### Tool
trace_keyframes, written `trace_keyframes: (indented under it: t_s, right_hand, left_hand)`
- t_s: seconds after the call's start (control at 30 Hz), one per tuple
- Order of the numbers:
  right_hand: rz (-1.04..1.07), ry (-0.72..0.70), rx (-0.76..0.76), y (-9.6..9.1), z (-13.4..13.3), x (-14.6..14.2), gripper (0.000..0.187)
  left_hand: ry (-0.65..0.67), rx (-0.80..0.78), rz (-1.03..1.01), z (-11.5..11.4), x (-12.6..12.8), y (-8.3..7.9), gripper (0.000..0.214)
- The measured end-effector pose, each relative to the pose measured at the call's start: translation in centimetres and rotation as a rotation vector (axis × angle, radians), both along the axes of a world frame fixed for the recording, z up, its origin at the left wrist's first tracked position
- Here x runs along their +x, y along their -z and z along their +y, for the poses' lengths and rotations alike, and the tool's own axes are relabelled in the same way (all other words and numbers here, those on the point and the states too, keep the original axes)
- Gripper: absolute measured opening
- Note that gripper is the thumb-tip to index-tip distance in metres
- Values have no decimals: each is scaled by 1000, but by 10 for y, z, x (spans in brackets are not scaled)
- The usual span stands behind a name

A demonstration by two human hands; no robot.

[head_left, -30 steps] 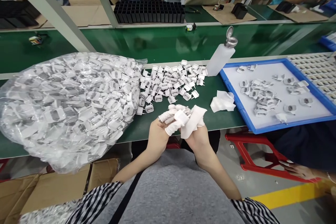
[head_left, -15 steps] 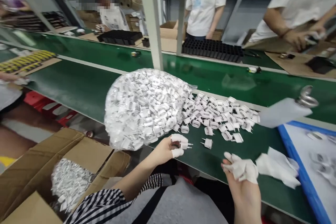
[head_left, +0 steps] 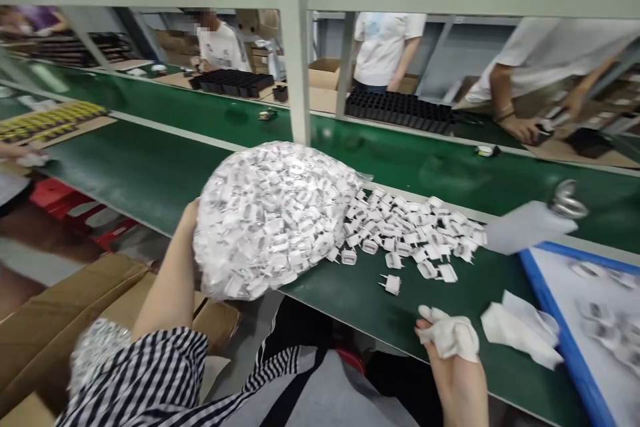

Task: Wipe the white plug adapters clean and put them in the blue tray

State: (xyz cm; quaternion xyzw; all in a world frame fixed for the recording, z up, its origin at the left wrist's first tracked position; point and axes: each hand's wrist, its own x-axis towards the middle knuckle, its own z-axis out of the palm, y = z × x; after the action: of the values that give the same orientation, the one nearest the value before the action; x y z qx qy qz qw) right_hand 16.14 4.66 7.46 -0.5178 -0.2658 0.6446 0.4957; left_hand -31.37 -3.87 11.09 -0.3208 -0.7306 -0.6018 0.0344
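A clear plastic bag (head_left: 270,213) stuffed with small white plug parts lies on the green bench (head_left: 350,300). My left hand (head_left: 186,223) is pressed against the bag's left side, its fingers hidden behind the bag. A loose pile of the same white plug parts (head_left: 410,227) spreads to the right of the bag, and one plug part (head_left: 391,283) lies apart nearer to me. My right hand (head_left: 457,373) rests at the bench's near edge, fingers closed in a white cloth (head_left: 453,337).
A second white cloth (head_left: 523,330) lies beside a blue tray (head_left: 560,333) holding more parts. A white bottle (head_left: 525,225) stands behind it. An open cardboard box (head_left: 50,307) sits at lower left. A grey post (head_left: 295,47) rises behind the bag. Other people work across the conveyor (head_left: 150,167).
My left hand, which earlier held a plug part, has moved from in front of the bag to its left side. My right hand has stayed by the bench edge with the cloth.
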Motion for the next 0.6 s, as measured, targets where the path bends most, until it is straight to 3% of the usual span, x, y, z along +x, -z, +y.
trace_keyframes:
  t_s: [0.13, 0.23, 0.27, 0.3, 0.37, 0.43, 0.47, 0.53, 0.6]
  right_hand:
    - [-40, -15, 1, -5, -5, -2, 34]
    - [-121, -77, 46, -2, -7, 0, 36]
    - [-145, -109, 70, -1, -6, 0, 36]
    - [-165, -145, 95, -1, -5, -1, 37]
    - [-186, -206, 131, -1, -3, -3, 39]
    - [-197, -233, 149, -5, -1, -5, 42]
    - [-219, -263, 177, -8, -1, -5, 43]
    - [-327, -365, 280, -18, -2, -2, 44]
    - [-494, -485, 406, -31, -4, 5, 37]
  left_hand:
    - [-59, 41, 42, -13, 17, -18, 5]
    - [-149, 190, 138, -18, 76, -36, 19]
    - [-104, 231, 176, -15, 105, -38, 20]
    - [63, 199, 162, -8, 137, -37, 21]
    - [691, -7, -9, 13, 205, -25, 24]
    - [1000, -161, -81, 40, 264, -6, 27]
    - [1192, -268, -227, 54, 288, 3, 38]
    - [1413, -340, -592, 77, 318, 18, 45]
    - [1500, -382, -700, 92, 330, 22, 59]
